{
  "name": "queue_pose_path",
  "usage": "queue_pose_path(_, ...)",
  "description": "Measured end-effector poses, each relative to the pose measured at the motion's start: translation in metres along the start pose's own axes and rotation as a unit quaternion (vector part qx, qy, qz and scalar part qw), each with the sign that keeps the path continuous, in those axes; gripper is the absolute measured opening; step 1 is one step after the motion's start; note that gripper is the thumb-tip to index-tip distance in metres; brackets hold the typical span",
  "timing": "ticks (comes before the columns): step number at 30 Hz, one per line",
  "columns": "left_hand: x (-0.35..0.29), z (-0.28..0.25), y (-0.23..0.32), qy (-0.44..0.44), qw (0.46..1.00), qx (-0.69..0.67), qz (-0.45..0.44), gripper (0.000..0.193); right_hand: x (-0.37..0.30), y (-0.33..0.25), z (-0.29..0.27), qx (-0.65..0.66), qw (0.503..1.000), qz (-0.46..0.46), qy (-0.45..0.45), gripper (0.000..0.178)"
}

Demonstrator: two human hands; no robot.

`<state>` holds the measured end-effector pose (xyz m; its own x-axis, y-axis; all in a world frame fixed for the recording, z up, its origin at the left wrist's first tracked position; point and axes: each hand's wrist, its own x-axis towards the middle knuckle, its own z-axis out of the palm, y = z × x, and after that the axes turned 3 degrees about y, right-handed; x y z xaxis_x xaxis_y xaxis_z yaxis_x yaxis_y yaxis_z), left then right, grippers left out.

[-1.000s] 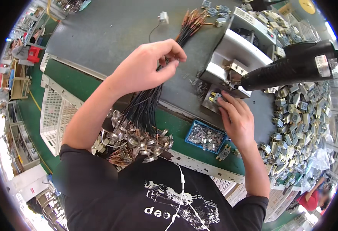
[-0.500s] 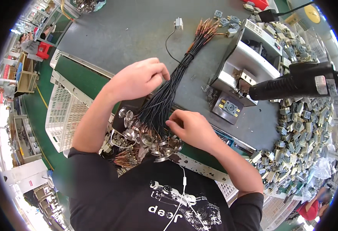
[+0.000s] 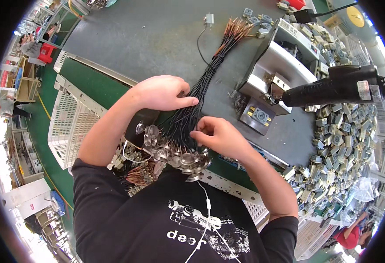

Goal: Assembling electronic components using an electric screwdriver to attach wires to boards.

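Observation:
A bundle of thin black wires [image 3: 204,82], tied near its upper part, runs from copper-coloured ends at the top down to shiny round metal caps [image 3: 188,160] by my chest. My left hand [image 3: 164,93] lies at the bundle's left side, fingers loosely curled and apart from the thumb, whose tip touches the wires. From the right, my right hand [image 3: 222,136] reaches the lower wires with fingers and thumb closed together; what is between its fingertips cannot be made out. One small grey connector [image 3: 209,19] sits at the end of a loose wire beyond the bundle.
A metal bench fixture [image 3: 284,61] holds the right middle of the grey table [image 3: 157,39], with a black power tool [image 3: 328,91] beside it. A small block [image 3: 257,115] carries a grey socket. Piled grey parts [image 3: 341,144] cover the right. White plastic crates [image 3: 67,127] stand left.
My left hand has moved slightly down, its thumb now against the wires. My right hand has shifted a little up and right. The whole view has tilted slightly.

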<state>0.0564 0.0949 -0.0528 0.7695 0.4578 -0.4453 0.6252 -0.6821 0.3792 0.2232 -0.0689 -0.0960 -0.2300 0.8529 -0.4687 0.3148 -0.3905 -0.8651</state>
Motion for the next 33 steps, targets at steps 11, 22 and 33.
queue_pose_path(11,-0.022,0.007,0.043,0.230,0.963,0.023,0.136,0.023,-0.057,0.002,-0.015,0.128,0.989,0.032,0.059,0.017)
queue_pose_path(22,-0.018,-0.001,0.058,-0.133,0.955,0.041,0.261,0.017,-0.058,0.002,-0.019,0.110,0.992,0.015,0.058,0.013)
queue_pose_path(33,-0.027,-0.004,0.065,-0.120,0.962,0.044,0.243,0.022,-0.079,-0.020,-0.020,0.260,0.964,0.005,0.047,0.030)
